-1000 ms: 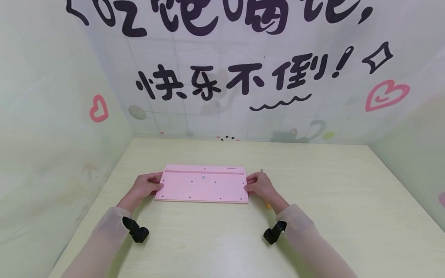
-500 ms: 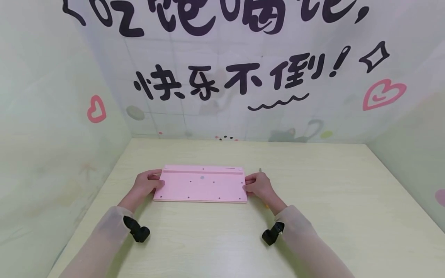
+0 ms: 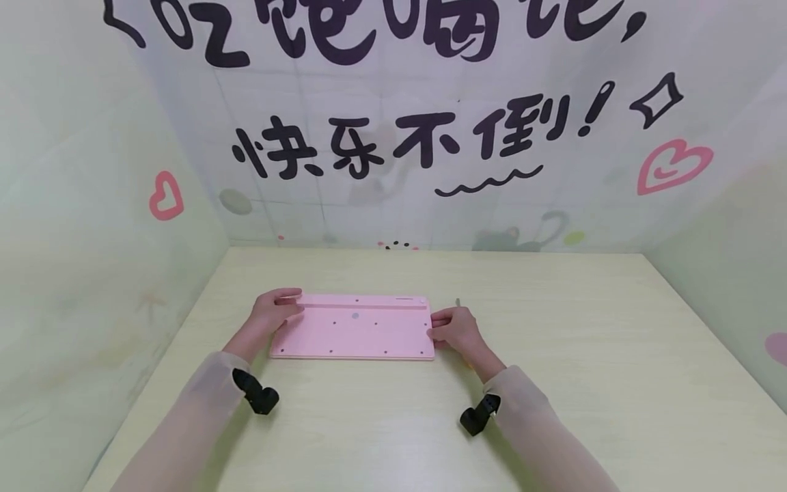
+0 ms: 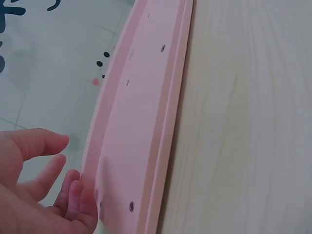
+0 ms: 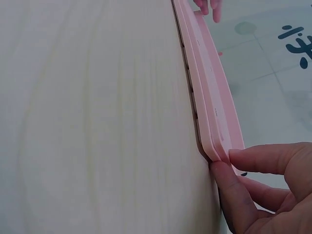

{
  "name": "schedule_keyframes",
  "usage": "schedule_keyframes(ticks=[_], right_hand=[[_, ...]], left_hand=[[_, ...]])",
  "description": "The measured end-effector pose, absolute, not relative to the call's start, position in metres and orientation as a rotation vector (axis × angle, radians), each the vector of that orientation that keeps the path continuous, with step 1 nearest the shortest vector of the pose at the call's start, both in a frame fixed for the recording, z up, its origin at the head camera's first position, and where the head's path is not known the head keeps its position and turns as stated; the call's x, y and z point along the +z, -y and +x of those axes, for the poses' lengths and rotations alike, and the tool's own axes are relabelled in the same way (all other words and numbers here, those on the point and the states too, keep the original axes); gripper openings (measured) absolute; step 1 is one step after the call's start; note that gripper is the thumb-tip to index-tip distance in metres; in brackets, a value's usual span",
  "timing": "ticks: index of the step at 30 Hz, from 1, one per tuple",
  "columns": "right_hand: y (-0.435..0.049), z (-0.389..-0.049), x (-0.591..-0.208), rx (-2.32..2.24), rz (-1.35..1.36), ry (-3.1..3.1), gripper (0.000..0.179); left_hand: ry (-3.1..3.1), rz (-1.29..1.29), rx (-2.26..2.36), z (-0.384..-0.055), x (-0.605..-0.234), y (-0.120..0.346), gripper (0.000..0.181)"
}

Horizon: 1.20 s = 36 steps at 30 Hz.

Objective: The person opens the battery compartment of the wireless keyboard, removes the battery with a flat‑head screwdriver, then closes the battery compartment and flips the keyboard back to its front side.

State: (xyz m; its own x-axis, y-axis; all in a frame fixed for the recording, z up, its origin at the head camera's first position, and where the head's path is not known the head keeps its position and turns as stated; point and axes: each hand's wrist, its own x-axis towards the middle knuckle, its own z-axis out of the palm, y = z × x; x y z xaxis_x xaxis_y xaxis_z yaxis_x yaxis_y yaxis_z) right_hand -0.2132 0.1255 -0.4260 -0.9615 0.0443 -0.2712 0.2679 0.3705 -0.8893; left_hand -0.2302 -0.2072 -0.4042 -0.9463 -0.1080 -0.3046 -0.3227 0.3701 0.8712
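A pink keyboard lies with its screw-dotted underside up on the pale wooden table. My left hand is over its far left corner in the head view. In the left wrist view, the left thumb and forefinger stand apart above the keyboard, while the other fingertips are right at its edge. At the other end, my right hand pinches the keyboard's right edge between thumb and fingers. A row of gaps shows beneath the keyboard's front edge in the right wrist view.
Behind the right hand lies a thin tool, mostly hidden, with a grey tip and a bit of orange. A printed cloth wall rises at the table's back edge, and more cloth closes both sides.
My left hand has come off the keyboard's left edge and moved up and right to its far corner. The right hand keeps its pinch; the keyboard looks unmoved on the table.
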Motion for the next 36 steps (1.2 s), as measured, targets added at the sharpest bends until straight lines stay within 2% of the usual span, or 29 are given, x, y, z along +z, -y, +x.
schedule_keyframes(ticks=[15, 22, 36], right_hand=[[-0.125, -0.215, -0.426, -1.637, 0.296, -2.421, 0.029], [-0.125, -0.215, -0.427, -1.664, 0.307, -2.412, 0.028], [-0.126, -0.214, -0.426, -1.645, 0.3, -2.427, 0.029]], left_hand=[[-2.413, -0.164, 1.524, -0.246, -0.387, 0.157, 0.043], [-2.456, 0.039, 1.416, -0.256, -0.385, 0.134, 0.042], [-2.418, 0.24, 1.308, -0.27, -0.384, 0.093, 0.04]])
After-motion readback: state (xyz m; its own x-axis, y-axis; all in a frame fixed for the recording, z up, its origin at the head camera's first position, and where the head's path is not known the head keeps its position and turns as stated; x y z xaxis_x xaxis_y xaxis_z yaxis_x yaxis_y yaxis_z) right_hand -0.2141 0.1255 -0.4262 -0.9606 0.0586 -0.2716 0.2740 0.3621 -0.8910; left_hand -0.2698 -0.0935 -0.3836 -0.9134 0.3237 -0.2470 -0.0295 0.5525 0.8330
